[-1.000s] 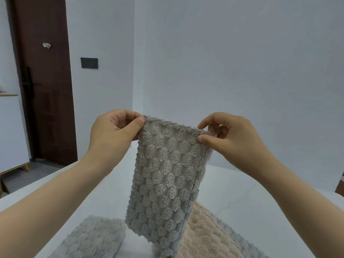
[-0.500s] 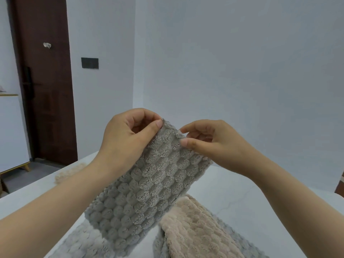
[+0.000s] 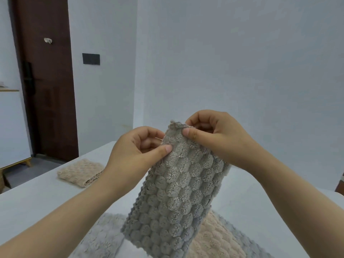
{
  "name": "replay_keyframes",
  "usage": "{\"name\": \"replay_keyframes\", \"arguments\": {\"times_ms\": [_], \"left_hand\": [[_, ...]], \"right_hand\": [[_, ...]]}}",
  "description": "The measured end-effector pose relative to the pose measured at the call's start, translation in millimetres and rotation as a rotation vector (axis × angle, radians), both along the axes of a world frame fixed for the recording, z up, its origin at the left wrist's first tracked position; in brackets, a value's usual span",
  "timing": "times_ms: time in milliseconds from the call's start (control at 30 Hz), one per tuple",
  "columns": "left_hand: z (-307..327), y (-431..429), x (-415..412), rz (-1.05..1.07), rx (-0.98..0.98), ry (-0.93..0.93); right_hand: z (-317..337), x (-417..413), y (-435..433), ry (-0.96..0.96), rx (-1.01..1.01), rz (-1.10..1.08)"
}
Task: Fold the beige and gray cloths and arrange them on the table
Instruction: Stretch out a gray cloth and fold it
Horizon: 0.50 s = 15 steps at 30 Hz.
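Observation:
Both hands hold a gray bubble-textured cloth up above the white table. My left hand pinches its top left edge and my right hand pinches the top corner just beside it, so the cloth hangs doubled and tilted. A folded beige cloth lies on the table at the left. Below the held cloth an unfolded beige cloth lies on another gray cloth. A light gray cloth lies at the near left.
A dark brown door and a black wall switch are at the back left. A white cabinet on wooden legs stands at the far left. Pale walls rise close behind the table's far edge.
My hands came together, from about a cloth's width apart to nearly touching, and dropped lower. The gray cloth went from hanging flat to doubled over. The view tilted down, showing the folded beige cloth.

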<state>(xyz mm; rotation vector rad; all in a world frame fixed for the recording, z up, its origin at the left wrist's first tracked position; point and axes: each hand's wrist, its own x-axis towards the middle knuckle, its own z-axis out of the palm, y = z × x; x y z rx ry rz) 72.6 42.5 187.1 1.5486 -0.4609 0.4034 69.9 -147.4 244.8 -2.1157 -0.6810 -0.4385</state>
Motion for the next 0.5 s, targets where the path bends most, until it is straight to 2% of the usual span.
{"name": "replay_keyframes", "arguments": {"times_ms": [100, 200, 500], "left_hand": [[-3, -2, 1, 0.014, -0.001, -0.03], [-3, -5, -1, -0.001, 0.023, -0.055], [-22, -4, 0, 0.04, 0.118, -0.056]], "right_hand": [[1, -1, 1, 0.027, -0.021, 0.008], [2, -3, 4, -0.025, -0.043, 0.001], [2, 3, -2, -0.139, 0.057, -0.086]]}}
